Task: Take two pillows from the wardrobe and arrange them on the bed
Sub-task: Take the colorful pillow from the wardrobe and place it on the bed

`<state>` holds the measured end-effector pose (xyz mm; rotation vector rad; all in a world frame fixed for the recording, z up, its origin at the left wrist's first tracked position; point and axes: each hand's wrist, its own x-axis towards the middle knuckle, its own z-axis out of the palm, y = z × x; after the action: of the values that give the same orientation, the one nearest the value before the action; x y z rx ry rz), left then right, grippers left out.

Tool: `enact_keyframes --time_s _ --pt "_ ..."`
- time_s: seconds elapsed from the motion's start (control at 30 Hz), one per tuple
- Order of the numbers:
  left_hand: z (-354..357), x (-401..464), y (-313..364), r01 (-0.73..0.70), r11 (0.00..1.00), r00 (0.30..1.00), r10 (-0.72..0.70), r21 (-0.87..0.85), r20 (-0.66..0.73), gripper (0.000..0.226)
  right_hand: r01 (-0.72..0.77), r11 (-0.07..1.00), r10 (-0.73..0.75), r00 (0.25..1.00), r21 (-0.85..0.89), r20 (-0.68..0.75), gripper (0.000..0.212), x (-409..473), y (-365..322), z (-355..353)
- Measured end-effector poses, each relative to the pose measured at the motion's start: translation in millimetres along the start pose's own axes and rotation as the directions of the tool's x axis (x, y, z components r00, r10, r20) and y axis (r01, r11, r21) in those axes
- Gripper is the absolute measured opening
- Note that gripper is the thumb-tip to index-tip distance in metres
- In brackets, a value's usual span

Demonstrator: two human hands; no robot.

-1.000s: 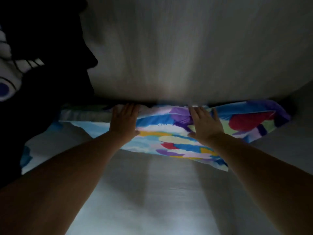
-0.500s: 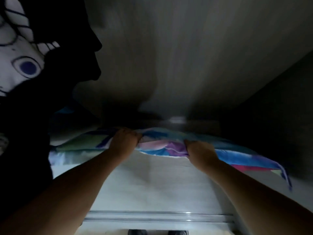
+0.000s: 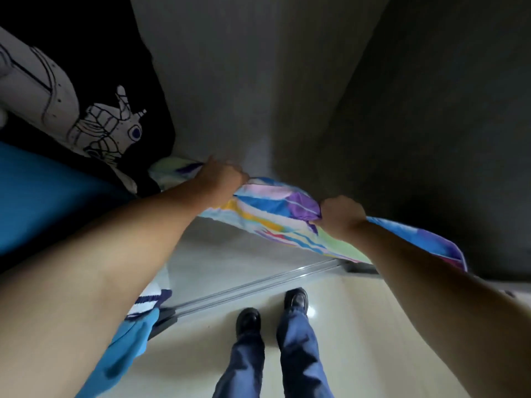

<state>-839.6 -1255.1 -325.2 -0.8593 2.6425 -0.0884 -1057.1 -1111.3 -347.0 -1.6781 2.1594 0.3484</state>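
Note:
A flat pillow (image 3: 275, 214) in a bright cover of blue, purple, yellow and green patches hangs out of the dark wardrobe (image 3: 402, 110), above its floor. My left hand (image 3: 221, 176) is clenched on its upper left edge. My right hand (image 3: 342, 214) is clenched on its middle, where the purple cloth bunches. The right end of the pillow trails past my right forearm. A second pale printed cloth (image 3: 169, 168) shows behind my left hand; whether it is another pillow is unclear.
A black garment with a white printed drawing (image 3: 94, 122) hangs at the left, with blue cloth (image 3: 43, 196) below it. A metal sliding-door rail (image 3: 258, 285) runs along the wardrobe's front. My shoes (image 3: 296, 301) stand on the pale tiled floor (image 3: 373, 326).
My hands went from lying flat on the pillow to gripping it. The pillow has come forward and up out of the wardrobe. The view has tilted down to show rail, floor and my feet.

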Motion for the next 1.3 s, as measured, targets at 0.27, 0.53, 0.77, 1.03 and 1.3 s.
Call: enact_keyframes --time_s 0.27,0.53,0.77,1.03,1.3 --pt "-83.5 -28.0 76.1 -0.220 0.974 0.975 0.220 0.056 -0.004 0.035 -0.233 0.964 0.237 0.971 0.128 -0.020 0.042 -144.1 40.4 -17.4" --pt "-148.1 -73.0 186.9 -0.411 0.896 0.907 0.420 0.168 -0.020 0.023 -0.333 0.919 0.348 0.937 0.209 -0.039 0.032 -286.2 92.7 -2.0" --pt "-181.4 -130.5 355.9 -0.552 0.805 0.818 0.573 0.219 -0.045 0.028 -0.475 0.848 0.497 0.867 0.233 -0.040 0.030 -463.0 166.1 36.7" --pt "-227.3 -156.2 525.0 -0.656 0.742 0.724 0.670 0.139 -0.162 0.027 -0.611 0.779 0.618 0.786 0.138 -0.009 0.025 -615.8 264.3 39.9" --pt "-297.2 -107.0 623.4 -0.720 0.688 0.649 0.715 0.093 -0.261 0.033 -0.667 0.745 0.665 0.743 -0.006 -0.077 0.027 -659.6 380.3 -13.5"
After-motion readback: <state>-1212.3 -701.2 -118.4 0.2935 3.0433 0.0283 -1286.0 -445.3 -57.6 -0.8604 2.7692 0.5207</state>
